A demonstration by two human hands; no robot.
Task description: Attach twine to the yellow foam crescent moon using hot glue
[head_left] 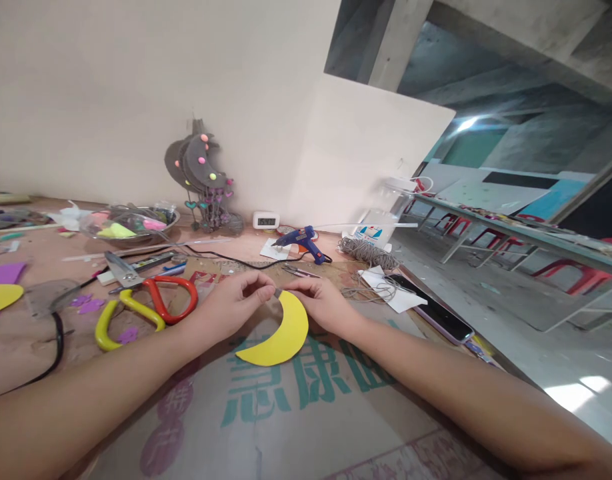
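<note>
A flat yellow crescent moon cut-out [286,333] hangs between my hands above the printed cardboard, its upper tip covered by a short band of grey yarn [278,293]. My left hand [241,303] is closed in a pinch at that tip, thumb and forefinger pressed together beside the band. On the other side, my right hand [321,303] has its fingers closed at the crescent's upper edge; its fingertips are partly hidden behind the piece. Loose grey strands lie to the right of my right hand, near the yarn bundle [369,252].
Large scissors [171,300] with red and yellow handles lie left of my hands. A blue glue gun [306,241] rests behind them, its cord running left. Against the wall hang decorated grey crescents [201,163]. A phone [436,310] lies at the table's right edge.
</note>
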